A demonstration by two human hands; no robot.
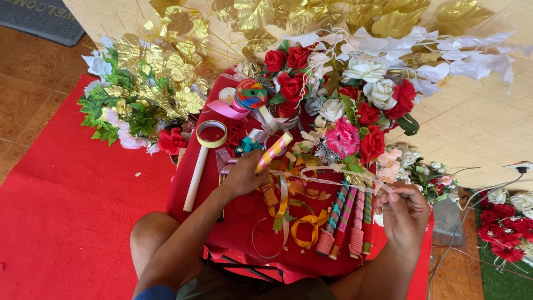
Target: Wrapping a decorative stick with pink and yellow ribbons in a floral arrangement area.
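**Two hands, one ribbon, much clutter**

Two hands work over a red counter point(233, 222). The left hand point(244, 175) is clenched around a striped stick point(273, 151), its lower end hidden in the fist. The right hand point(404, 214) pinches a thin pale ribbon point(327, 179) that runs across to the left hand; the far fingers are hard to make out. Four wrapped sticks point(347, 222) lie just beside the right hand. Loose orange ribbon point(308, 225) curls between the hands. A tape ring point(211, 134) and ribbon spool point(251, 93) sit near the left hand. Roses point(344, 108) crowd the far edge, covering the counter there. Gold leaves point(166, 72) spill over at left, cut off above.
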